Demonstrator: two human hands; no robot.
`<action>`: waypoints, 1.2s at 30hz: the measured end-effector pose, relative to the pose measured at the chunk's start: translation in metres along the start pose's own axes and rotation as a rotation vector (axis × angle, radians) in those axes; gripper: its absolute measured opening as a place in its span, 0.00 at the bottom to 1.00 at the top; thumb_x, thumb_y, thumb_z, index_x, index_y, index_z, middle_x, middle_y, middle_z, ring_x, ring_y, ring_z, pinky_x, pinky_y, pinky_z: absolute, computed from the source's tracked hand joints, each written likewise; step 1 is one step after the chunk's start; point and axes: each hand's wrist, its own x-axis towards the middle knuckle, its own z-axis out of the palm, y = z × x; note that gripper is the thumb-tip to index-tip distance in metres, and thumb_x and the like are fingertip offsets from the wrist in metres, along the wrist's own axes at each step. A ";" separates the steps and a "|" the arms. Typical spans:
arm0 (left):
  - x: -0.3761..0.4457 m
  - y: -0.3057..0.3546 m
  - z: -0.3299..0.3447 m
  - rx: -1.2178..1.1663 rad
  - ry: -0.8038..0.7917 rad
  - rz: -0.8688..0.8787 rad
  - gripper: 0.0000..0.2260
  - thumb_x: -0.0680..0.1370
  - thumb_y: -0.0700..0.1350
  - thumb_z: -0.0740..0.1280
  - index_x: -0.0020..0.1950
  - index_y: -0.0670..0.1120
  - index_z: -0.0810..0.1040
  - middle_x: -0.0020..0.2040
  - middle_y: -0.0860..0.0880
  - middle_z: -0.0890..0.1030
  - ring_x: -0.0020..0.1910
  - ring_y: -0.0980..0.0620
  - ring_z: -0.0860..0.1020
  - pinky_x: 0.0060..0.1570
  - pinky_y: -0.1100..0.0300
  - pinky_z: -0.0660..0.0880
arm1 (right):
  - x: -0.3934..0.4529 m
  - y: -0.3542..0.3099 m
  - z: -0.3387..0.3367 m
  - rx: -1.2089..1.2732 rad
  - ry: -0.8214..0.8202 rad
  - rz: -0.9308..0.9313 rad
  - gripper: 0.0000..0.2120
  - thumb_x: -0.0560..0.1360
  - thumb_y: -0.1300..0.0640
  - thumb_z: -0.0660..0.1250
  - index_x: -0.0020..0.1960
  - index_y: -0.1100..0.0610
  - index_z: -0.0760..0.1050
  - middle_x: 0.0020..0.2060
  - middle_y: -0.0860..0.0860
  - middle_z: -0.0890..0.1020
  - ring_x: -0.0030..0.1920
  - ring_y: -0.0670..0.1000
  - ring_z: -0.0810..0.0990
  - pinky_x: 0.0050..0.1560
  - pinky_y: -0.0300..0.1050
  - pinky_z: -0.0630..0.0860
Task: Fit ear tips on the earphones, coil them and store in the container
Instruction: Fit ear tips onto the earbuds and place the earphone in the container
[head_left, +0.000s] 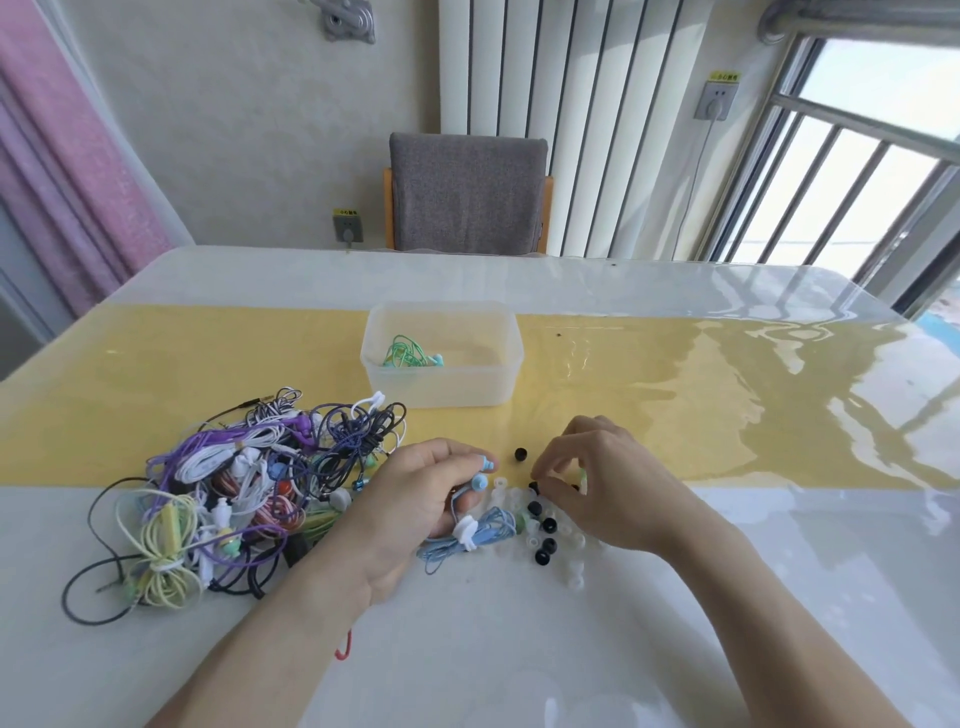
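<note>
The person is sitting at the table (675, 597) and working just in front of the clear plastic container (441, 358), on its near side. The left hand (415, 499) is holding a pair of light blue earphones (480, 480): its fingers are curling around the two buds, while the blue cable (467, 538) is lying in a loose bundle under the hand. The right hand (592, 483) is pinching with thumb and fingers into the small heap of ear tips (543, 525), black ones and clear ones; whether a tip is already between the fingertips, I cannot tell.

These tips are looking very light, soft and rubbery, so I judge they are squashing easily and slipping away. It is better to take one by its outer skirt and push its hole over the bud's nozzle. The bud is hard, so it is giving a firm hold. The cable is thin and limp.

Inside the container, green earphones (408, 353) are already lying coiled. To the near left of the container, a big tangle of other earphones (249, 488) is waiting.
</note>
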 end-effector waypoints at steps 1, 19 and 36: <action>0.000 0.000 0.000 0.016 0.002 -0.003 0.08 0.80 0.38 0.62 0.50 0.38 0.80 0.29 0.47 0.69 0.24 0.55 0.65 0.21 0.68 0.60 | 0.000 -0.001 0.000 -0.023 -0.013 0.011 0.05 0.77 0.52 0.68 0.50 0.45 0.82 0.44 0.42 0.77 0.50 0.43 0.71 0.46 0.30 0.66; -0.005 -0.001 0.007 0.025 -0.069 0.170 0.07 0.82 0.42 0.61 0.55 0.41 0.77 0.29 0.46 0.75 0.26 0.52 0.64 0.28 0.63 0.61 | -0.009 -0.008 -0.018 0.520 0.187 0.111 0.03 0.74 0.59 0.75 0.42 0.54 0.83 0.35 0.46 0.86 0.36 0.44 0.84 0.40 0.36 0.78; -0.012 -0.010 0.014 0.227 -0.018 0.623 0.04 0.82 0.42 0.58 0.52 0.42 0.68 0.32 0.50 0.80 0.24 0.60 0.72 0.29 0.70 0.66 | -0.015 -0.046 0.004 1.361 0.227 0.066 0.10 0.61 0.61 0.78 0.42 0.61 0.86 0.44 0.62 0.87 0.45 0.58 0.86 0.48 0.45 0.80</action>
